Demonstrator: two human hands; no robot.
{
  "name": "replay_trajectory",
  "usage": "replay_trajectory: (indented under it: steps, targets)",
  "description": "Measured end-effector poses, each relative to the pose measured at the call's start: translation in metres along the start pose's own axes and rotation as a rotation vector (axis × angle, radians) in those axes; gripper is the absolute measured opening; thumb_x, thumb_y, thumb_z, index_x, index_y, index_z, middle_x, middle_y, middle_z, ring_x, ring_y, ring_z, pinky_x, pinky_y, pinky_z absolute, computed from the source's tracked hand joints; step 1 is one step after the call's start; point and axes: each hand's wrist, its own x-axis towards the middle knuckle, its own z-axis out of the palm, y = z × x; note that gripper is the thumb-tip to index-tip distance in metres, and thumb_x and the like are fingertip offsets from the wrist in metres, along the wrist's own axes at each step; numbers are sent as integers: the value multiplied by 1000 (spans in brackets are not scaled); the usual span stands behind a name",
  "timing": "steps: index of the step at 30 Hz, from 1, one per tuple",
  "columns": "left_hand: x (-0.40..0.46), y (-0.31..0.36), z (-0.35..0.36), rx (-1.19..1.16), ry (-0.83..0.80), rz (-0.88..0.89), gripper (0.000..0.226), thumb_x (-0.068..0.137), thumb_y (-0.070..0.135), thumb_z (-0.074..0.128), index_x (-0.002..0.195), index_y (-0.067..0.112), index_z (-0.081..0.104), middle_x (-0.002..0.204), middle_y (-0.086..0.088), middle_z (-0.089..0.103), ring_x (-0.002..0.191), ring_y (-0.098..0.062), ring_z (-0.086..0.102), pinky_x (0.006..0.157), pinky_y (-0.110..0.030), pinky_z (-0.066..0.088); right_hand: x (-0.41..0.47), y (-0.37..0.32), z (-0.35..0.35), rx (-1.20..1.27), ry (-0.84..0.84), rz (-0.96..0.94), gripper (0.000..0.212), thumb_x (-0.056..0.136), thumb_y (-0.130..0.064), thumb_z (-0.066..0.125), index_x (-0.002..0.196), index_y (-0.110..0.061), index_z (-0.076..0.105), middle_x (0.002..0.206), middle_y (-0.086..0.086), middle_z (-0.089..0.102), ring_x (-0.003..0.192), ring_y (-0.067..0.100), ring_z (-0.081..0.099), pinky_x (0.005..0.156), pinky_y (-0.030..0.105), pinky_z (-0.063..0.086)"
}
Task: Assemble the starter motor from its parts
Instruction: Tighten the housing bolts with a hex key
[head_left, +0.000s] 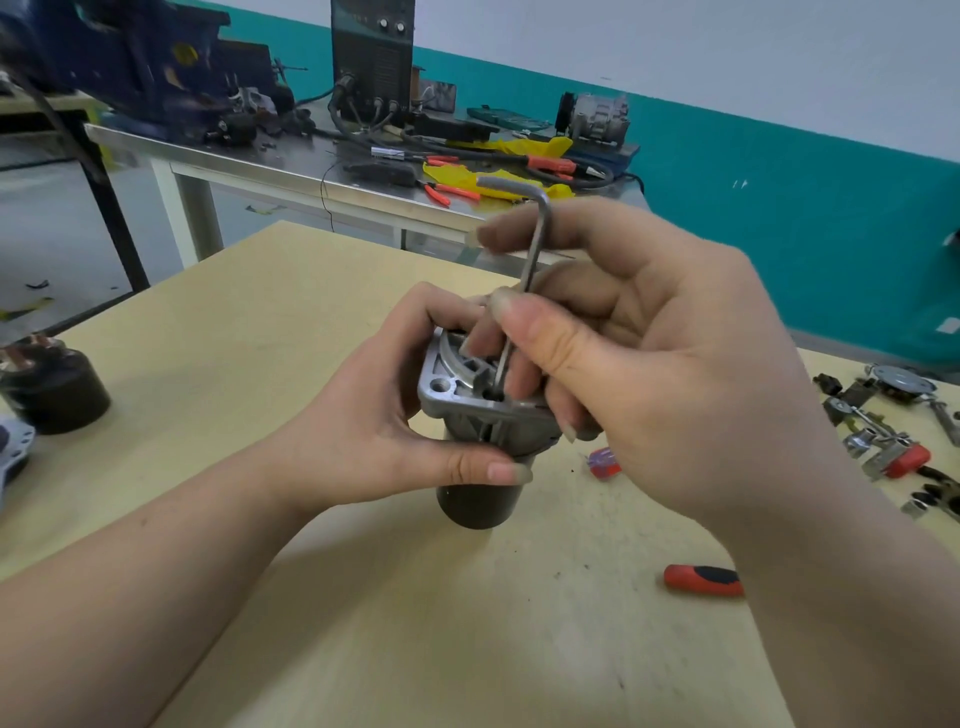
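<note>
Your left hand (395, 415) grips the motor (480, 447), upright on the table (311, 597). Your right hand (649, 374) pinches the hex key (530, 260), tip in the housing.

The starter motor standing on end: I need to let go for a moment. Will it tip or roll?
Probably top-heavy: the starter motor carries a wide aluminium flange above a narrower dark body, so it may tip. The left hand steadies it while the hex key presses in. On its side, it would likely roll.
</note>
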Motion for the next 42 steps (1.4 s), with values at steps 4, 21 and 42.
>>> replay_trajectory:
  steps: [4, 21, 42]
  targets:
    - [0, -1, -1, 6, 2, -14, 78, 70, 36, 99, 130, 36, 48, 116, 2, 68, 105, -27, 72, 89, -38, 61, 1, 2, 0, -49, 15, -9, 12, 98, -7, 65, 100, -16, 73, 82, 1, 76, 58, 14, 67, 48, 18, 50]
    - [0, 1, -1, 12, 28, -55, 72, 70, 20, 95, 125, 35, 51, 114, 13, 69, 103, -12, 72, 87, -23, 56, 1, 0, 11, -139, 89, -130, 38, 100, -13, 66, 131, -34, 61, 74, 6, 63, 66, 26, 67, 57, 37, 57]
    - [-3, 7, 2, 12, 15, -117, 77, 67, -2, 92, 120, 35, 50, 125, 28, 67, 114, -3, 70, 93, -15, 53, 27, -21, 7, -88, 150, 100, 33, 108, -15, 44, 121, -27, 72, 64, 7, 71, 44, 16, 63, 41, 28, 46]
